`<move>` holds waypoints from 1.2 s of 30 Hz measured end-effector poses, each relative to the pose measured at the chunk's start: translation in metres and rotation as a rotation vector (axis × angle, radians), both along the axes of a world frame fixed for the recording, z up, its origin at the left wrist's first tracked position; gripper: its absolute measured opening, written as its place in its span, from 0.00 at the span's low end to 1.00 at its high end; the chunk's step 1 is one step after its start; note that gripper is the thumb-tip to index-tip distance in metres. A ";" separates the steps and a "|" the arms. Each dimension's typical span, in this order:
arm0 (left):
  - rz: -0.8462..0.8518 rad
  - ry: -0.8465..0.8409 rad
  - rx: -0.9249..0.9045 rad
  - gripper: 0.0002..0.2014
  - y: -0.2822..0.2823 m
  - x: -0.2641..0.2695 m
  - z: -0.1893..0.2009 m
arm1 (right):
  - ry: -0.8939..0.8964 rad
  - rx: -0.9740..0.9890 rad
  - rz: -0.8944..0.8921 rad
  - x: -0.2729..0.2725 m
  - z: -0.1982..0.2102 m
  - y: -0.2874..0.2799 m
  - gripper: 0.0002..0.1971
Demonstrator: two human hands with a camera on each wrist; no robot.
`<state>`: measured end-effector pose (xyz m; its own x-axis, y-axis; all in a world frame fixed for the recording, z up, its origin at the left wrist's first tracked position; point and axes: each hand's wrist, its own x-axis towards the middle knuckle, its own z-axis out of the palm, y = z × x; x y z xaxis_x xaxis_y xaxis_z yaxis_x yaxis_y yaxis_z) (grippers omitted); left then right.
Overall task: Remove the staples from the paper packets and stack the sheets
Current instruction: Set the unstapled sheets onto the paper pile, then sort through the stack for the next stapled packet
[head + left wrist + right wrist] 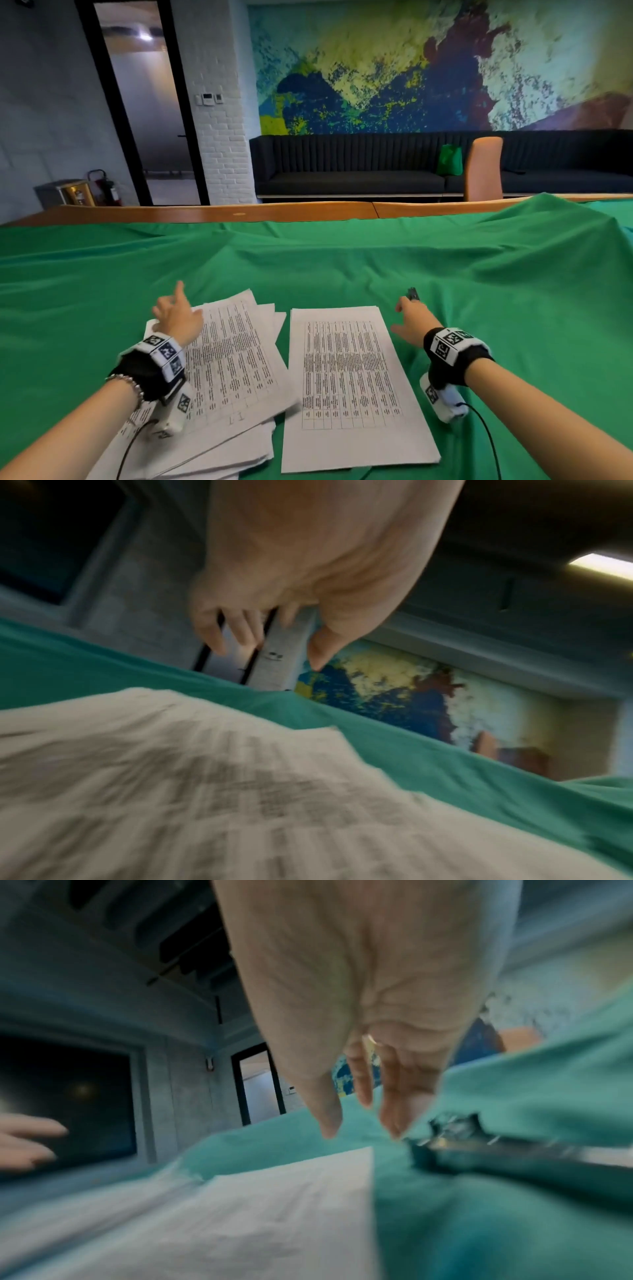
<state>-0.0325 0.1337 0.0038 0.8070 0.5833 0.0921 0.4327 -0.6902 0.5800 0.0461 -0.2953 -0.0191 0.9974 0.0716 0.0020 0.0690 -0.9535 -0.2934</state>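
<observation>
Two lots of printed sheets lie on the green cloth (342, 260). A loose, fanned pile of paper packets (236, 370) is on the left. A squared stack of sheets (349, 383) lies to its right. My left hand (176, 317) hovers over the far left corner of the fanned pile (192, 783), fingers (212, 637) relaxed and holding nothing. My right hand (412, 320) reaches past the squared stack's (260, 1204) far right corner, fingers (390, 1096) straight, just short of a dark metal staple remover (412, 294) lying on the cloth (479, 1142). No contact with it shows.
The cloth rises in a fold (548, 233) at the far right. A wooden table edge (239, 212) runs behind the cloth. An orange chair back (483, 168) and a dark sofa (376, 164) stand beyond. Cables trail from both wrist cameras near the front edge.
</observation>
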 end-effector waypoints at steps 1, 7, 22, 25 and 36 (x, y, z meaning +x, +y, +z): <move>-0.106 -0.015 -0.037 0.34 -0.013 0.002 0.004 | 0.090 0.034 -0.001 -0.003 0.000 0.006 0.24; -0.498 0.258 -0.638 0.25 -0.097 0.008 0.014 | 0.363 0.198 -0.128 -0.010 -0.010 0.028 0.20; -0.238 0.436 -0.798 0.16 -0.145 0.028 -0.014 | 0.384 0.379 -0.235 -0.008 -0.011 0.037 0.32; -0.222 0.442 -0.815 0.19 -0.142 0.028 -0.017 | 0.401 0.411 -0.216 -0.008 -0.014 0.035 0.25; -0.419 0.364 -0.909 0.25 -0.159 0.026 -0.005 | 0.274 0.758 -0.112 -0.020 0.006 0.021 0.20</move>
<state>-0.0069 -0.0254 -0.0013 0.8507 -0.0195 -0.5252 0.5118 -0.1967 0.8363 0.0257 -0.2744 -0.0131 0.9706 0.0483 -0.2358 -0.1834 -0.4862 -0.8544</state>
